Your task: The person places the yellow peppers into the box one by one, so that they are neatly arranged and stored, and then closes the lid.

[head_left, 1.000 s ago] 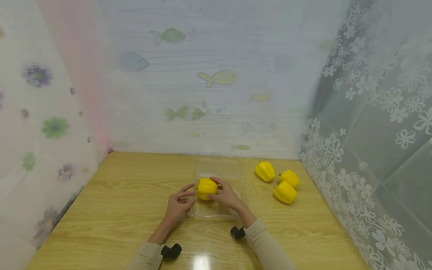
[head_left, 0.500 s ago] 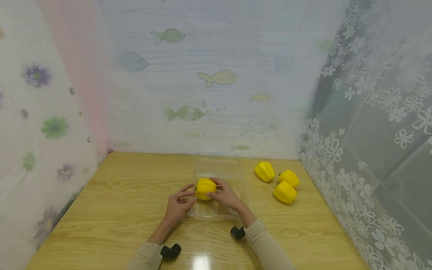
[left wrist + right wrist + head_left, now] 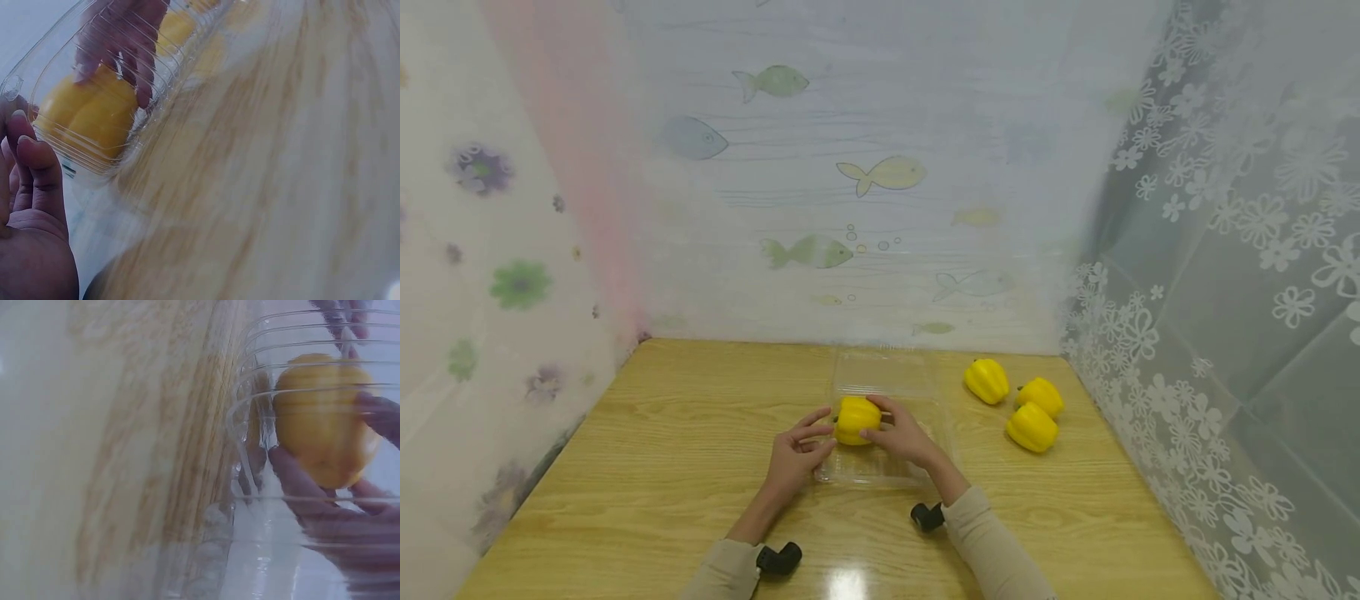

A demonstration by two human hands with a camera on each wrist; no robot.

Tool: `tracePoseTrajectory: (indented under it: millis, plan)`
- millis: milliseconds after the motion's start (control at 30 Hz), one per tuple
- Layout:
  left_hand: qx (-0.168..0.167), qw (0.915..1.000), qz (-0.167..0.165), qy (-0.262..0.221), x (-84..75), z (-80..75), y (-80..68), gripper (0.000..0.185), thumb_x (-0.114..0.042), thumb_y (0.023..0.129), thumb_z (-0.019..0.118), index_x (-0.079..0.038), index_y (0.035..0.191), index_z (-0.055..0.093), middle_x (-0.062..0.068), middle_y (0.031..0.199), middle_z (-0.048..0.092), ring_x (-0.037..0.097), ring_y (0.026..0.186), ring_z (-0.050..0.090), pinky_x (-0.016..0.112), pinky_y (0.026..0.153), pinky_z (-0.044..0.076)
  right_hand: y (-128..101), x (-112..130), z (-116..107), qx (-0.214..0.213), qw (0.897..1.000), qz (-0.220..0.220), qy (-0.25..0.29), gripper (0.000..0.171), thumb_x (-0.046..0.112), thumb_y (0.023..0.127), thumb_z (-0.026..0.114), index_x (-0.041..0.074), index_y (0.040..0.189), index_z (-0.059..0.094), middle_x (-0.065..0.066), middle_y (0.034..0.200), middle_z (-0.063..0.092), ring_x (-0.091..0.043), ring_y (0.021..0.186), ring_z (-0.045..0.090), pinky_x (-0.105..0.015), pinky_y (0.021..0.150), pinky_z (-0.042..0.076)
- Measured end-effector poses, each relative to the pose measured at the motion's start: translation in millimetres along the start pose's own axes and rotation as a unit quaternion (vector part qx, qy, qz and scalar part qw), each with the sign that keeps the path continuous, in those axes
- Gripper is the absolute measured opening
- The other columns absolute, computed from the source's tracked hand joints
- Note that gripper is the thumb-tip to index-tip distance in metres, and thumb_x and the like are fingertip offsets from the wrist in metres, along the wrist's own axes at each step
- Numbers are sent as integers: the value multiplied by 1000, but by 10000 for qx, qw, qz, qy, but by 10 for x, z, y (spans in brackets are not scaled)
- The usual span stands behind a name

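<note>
A clear plastic clamshell box [image 3: 917, 467] lies open in the middle of the wooden table [image 3: 647, 450]. Inside its near tray sits a yellow bell pepper [image 3: 856, 419] [image 3: 94, 115] [image 3: 322, 422]. My right hand [image 3: 901, 433] grips this pepper, thumb on the near side and fingers over its top. My left hand [image 3: 796, 457] [image 3: 28, 206] rests against the box's left wall with its fingers relaxed, touching the plastic beside the pepper. The box's lid [image 3: 883, 371] lies flat behind the tray.
Three more yellow peppers lie at the right of the table: one at the back [image 3: 987, 380], one behind right [image 3: 1041, 395], one in front [image 3: 1032, 427]. Patterned curtains wall in the table at the back, left and right.
</note>
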State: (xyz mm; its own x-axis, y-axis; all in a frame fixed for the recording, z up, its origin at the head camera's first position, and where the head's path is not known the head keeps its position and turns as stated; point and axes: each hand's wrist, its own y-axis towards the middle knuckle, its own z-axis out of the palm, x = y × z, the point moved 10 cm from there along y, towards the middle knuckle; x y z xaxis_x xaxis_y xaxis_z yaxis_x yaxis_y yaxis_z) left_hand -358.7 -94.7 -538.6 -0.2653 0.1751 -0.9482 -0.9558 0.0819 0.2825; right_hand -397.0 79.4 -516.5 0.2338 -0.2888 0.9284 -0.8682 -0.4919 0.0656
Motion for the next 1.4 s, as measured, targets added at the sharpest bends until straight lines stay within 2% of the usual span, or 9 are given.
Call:
tracePoseTrajectory:
  millis: [200,333,567,800,1200,1400]
  plan:
    - [53,10000,-26,-11,-3,12,-1,27,-1,91,74,11,115,71,19,151,51,6,53,55,17,47,46,-5,3,-20,-120,9999,26,0,66,10,98,68,-2,155,36,-27,157,37,-50,137,43,-55,104,49]
    - [35,10000,-9,-6,-18,11,-3,28,-1,91,74,12,116,71,20,150,50,5,52,53,17,46,45,-7,-8,-37,-150,9998,93,-91,66,13,97,70,1,154,39,-24,157,39,-48,138,43,-54,105,49]
    - [-9,10000,81,20,-26,10,-10,29,0,91,74,15,114,69,25,149,50,4,51,51,17,46,45,-16,-9,-23,-69,9998,-33,-205,65,14,98,70,1,154,39,-25,157,38,-49,139,42,-53,105,49]
    - [-59,9999,85,15,-15,-1,-7,27,0,90,75,14,113,70,25,149,50,4,51,52,17,47,45,-15,-20,-1,17,9999,-29,-162,65,13,100,67,2,156,36,-23,159,34,-47,141,40,-54,108,46]
    - [-92,10000,29,23,-5,-7,-4,27,0,90,76,13,113,71,22,149,52,5,52,53,17,48,44,-32,23,-60,-204,9995,26,-221,65,12,95,72,1,152,42,-25,154,41,-49,137,44,-56,106,47]
    - [-81,10000,-4,4,-8,-2,-4,27,0,90,75,12,114,71,20,149,52,5,53,54,17,49,44,-53,77,-109,-351,9988,-81,-323,64,10,94,73,0,150,44,-26,152,44,-49,136,44,-57,105,48]
